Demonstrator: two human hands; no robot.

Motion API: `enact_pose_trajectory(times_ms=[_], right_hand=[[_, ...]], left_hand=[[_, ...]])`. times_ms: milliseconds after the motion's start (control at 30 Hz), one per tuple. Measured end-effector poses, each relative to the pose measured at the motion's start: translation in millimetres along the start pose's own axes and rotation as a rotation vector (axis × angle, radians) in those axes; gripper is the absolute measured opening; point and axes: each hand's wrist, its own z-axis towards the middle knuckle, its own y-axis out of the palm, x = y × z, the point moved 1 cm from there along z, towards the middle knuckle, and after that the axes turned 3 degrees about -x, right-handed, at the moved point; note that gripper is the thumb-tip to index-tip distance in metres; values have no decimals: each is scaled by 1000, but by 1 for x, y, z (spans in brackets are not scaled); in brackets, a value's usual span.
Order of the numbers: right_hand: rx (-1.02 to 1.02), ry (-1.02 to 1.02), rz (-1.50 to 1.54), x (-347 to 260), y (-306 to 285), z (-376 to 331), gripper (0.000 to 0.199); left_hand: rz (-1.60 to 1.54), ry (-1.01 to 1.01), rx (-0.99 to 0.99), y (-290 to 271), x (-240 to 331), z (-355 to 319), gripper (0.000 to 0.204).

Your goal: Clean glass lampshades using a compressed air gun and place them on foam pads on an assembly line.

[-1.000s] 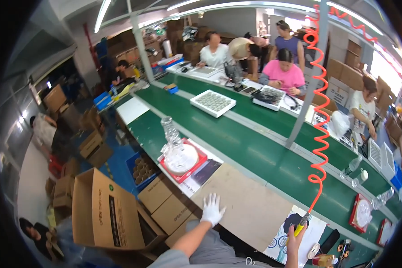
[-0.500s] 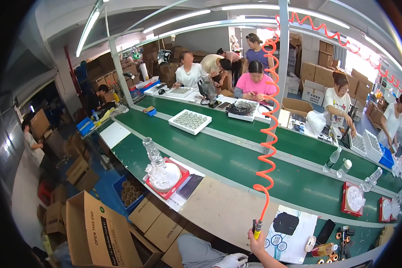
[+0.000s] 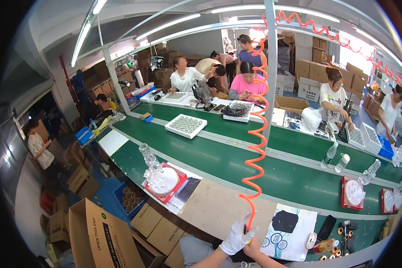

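Note:
My left hand (image 3: 235, 237), in a white glove, is closed around the upper part of an air gun (image 3: 246, 229) at the lower end of an orange coiled hose (image 3: 253, 169). Just below it, my bare right hand (image 3: 253, 247) grips the same air gun. Most of the gun is hidden by the fingers and glove. Both hands are over the near edge of the bench, in front of a bare beige board (image 3: 228, 201). To their right lies a white printed sheet (image 3: 295, 243) with a dark shape on it.
Left on the bench, a clear ornate glass piece (image 3: 154, 172) stands in a red box (image 3: 179, 181). Open cartons (image 3: 91, 232) stand lower left. A green conveyor (image 3: 210, 154) runs across, carrying a white tray (image 3: 186, 126) and bottles (image 3: 329, 156). A phone (image 3: 327, 228) lies right; co-workers sit opposite.
My gloved left hand has risen from my lap to the air gun and closed around it. My right hand still grips the gun, now slightly further left and lower.

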Motion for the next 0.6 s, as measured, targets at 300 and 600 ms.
enact_pose_trajectory(times_ms=[300, 600], right_hand=[[-183, -10, 114, -39, -1, 12, 37], [-205, -134, 127, 6, 30, 15, 40]], left_hand=[[-527, -368, -97, 23, -30, -7, 19], [-567, -450, -97, 19, -44, -23, 17]])
